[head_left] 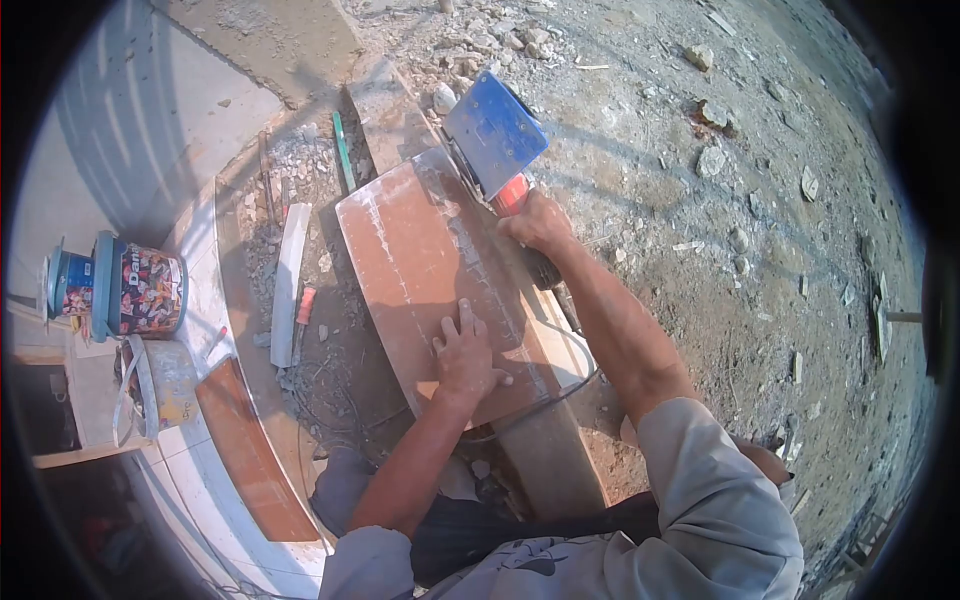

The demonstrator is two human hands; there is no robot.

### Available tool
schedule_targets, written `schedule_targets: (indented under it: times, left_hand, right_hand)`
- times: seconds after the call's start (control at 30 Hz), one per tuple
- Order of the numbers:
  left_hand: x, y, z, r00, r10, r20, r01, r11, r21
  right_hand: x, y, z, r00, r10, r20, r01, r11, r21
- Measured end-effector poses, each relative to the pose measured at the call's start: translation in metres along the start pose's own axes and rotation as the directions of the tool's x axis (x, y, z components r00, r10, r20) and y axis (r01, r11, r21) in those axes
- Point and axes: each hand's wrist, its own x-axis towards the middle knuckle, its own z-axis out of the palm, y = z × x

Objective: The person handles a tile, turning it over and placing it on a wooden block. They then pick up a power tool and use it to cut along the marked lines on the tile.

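A reddish-brown tile (410,255) with whitish streaks lies at a slant before me, propped on a long plank (550,450). My left hand (468,355) presses on its face, fingers spread and holding nothing. At the far right corner of the tile, my right hand (540,225) is wrapped round the orange-red body of a handheld power cutter (510,195). The cutter's flat blue plate (495,132) faces up, tilted, and its left edge is close against the tile's corner. A dark cord (545,405) runs across the near end of the tile.
To the left stand printed buckets (145,285) on a pale ledge, with another brown tile piece (255,455) nearer me. A pale strip (289,285), an orange-handled tool (304,305) and a green bar (343,150) lie beside the tile. Rubble (710,160) covers the ground at right.
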Motion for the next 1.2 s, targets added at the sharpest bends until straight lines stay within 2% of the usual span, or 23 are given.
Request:
schedule_targets:
  times: [0.2, 0.27, 0.37, 0.53, 0.8, 0.9, 1.1, 1.2]
  left_hand:
    - [0.0, -0.001, 0.0, 1.0, 0.001, -0.01, -0.001, 1.0, -0.009]
    - [0.0, -0.002, 0.001, 1.0, 0.004, -0.017, -0.005, 1.0, -0.016]
    - [0.0, -0.003, 0.003, 0.999, 0.017, -0.032, -0.018, 1.0, -0.019]
    - [-0.001, -0.006, 0.005, 0.993, 0.057, -0.101, -0.053, 0.998, 0.042]
    - [-0.001, -0.007, 0.005, 0.994, 0.059, -0.087, -0.058, 0.998, 0.017]
    - [0.0, -0.008, 0.007, 0.991, 0.072, -0.109, -0.071, 0.997, 0.015]
    - [-0.002, -0.007, 0.002, 0.995, 0.063, -0.081, -0.062, 0.998, 0.013]
    - [-0.001, -0.006, 0.004, 0.995, 0.061, -0.081, -0.06, 0.998, 0.017]
  right_hand:
    - [-0.009, -0.005, 0.0, 1.0, -0.004, -0.018, 0.003, 0.999, -0.04]
    - [-0.014, -0.013, -0.007, 0.995, 0.069, 0.068, -0.067, 0.997, -0.036]
    - [-0.013, -0.017, -0.004, 0.996, 0.078, 0.035, -0.076, 0.996, -0.045]
    - [-0.003, -0.021, 0.001, 0.998, 0.055, 0.014, -0.054, 0.997, -0.06]
    - [0.008, -0.026, 0.004, 0.999, 0.034, -0.017, -0.035, 0.998, -0.06]
    - [0.01, -0.027, 0.004, 0.999, 0.039, 0.031, -0.037, 0.997, -0.067]
    - [0.015, -0.027, 0.009, 0.999, 0.006, -0.054, -0.008, 0.999, -0.041]
    - [0.021, -0.027, 0.009, 1.0, 0.004, -0.001, -0.004, 0.998, -0.056]
